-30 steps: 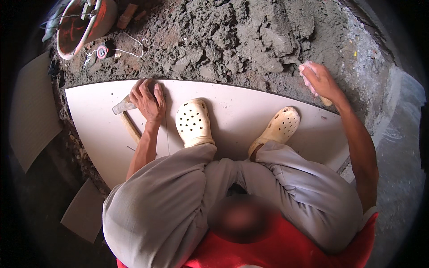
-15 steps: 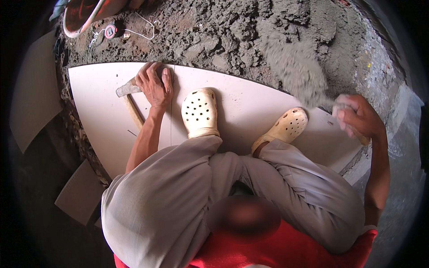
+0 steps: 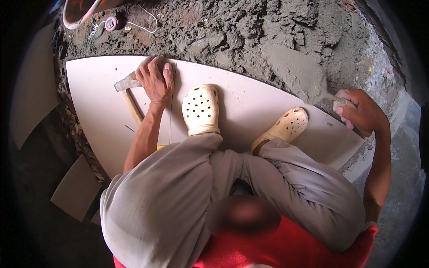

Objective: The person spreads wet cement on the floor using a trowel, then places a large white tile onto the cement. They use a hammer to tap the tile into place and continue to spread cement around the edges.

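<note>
Grey mortar bed (image 3: 250, 40) lay beyond the white tiles (image 3: 250, 111); the right hand (image 3: 359, 111), fingers wrapped round a trowel handle (image 3: 342, 103), had swung rightward, smoothing mortar; the left hand (image 3: 154, 80) stayed flat-fingered over the hammer (image 3: 127, 91).

Rough grey mortar (image 3: 232, 31) covers the far floor, lumpy and damp. Pale floor tiles (image 3: 250, 102) lie near it. Spare tiles (image 3: 76, 187) rest at near left in shadow. A bucket (image 3: 78, 11) stands far left.
</note>
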Demonstrator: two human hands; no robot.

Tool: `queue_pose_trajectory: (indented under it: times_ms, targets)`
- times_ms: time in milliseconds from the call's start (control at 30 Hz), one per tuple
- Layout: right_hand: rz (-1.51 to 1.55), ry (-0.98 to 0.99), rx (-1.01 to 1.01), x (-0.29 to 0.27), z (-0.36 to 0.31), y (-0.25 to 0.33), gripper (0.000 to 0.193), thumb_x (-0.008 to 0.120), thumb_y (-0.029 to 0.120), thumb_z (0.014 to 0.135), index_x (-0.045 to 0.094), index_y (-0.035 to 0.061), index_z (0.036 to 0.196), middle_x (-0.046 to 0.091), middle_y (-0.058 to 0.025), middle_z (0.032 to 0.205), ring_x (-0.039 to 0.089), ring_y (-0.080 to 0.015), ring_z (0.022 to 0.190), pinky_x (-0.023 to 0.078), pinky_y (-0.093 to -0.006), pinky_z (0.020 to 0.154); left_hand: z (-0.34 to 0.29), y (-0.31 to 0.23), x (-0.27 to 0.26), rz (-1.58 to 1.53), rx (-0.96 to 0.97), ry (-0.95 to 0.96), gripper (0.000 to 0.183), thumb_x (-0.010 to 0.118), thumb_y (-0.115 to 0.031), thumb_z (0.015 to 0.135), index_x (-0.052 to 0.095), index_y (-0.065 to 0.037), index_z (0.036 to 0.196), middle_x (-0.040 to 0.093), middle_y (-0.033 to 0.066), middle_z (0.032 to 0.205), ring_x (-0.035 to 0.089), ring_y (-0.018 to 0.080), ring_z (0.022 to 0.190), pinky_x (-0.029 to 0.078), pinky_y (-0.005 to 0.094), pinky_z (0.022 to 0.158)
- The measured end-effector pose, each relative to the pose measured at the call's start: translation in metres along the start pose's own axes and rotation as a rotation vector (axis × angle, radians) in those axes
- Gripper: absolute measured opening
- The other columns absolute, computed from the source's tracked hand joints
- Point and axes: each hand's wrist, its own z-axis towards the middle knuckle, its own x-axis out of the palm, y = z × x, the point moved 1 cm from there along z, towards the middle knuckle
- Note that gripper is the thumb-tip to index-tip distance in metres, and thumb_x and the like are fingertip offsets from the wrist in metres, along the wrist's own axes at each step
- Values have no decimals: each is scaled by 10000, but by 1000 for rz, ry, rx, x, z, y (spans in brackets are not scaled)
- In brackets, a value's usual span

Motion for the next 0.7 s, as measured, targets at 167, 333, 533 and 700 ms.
queue_pose_trajectory:
  times_ms: [167,333,533,700]
  targets:
    - [-408,-120,-46,46,31,33,271,543,256,1041,658,11,1033,706,-210,1077,669,-398,1053,537,-452,886,0,0,0,13,7,7,343,615,-328,983,625,-97,1236,585,146,1297,484,330,1270,289,508,1136]
    - [-470,-271,-27,77,76,73,335,510,289,1064,636,-19,1022,705,-238,902,692,-426,876,540,-518,770,0,2,0,11,17,-3,347,611,-329,984,624,-93,1238,585,146,1292,488,327,1265,288,510,1136]
    - [-508,-394,-32,37,41,96,339,520,269,1057,644,-47,1041,703,-255,828,701,-440,813,550,-525,744,0,1,0,21,28,1,348,608,-327,983,625,-90,1237,586,149,1283,494,326,1257,294,509,1131]
    - [-544,-313,-90,51,63,88,333,526,261,1051,657,-44,1044,704,-251,822,706,-421,830,551,-520,766,1,1,0,9,58,-14,346,605,-329,984,630,-90,1232,586,154,1289,491,332,1256,296,510,1128]
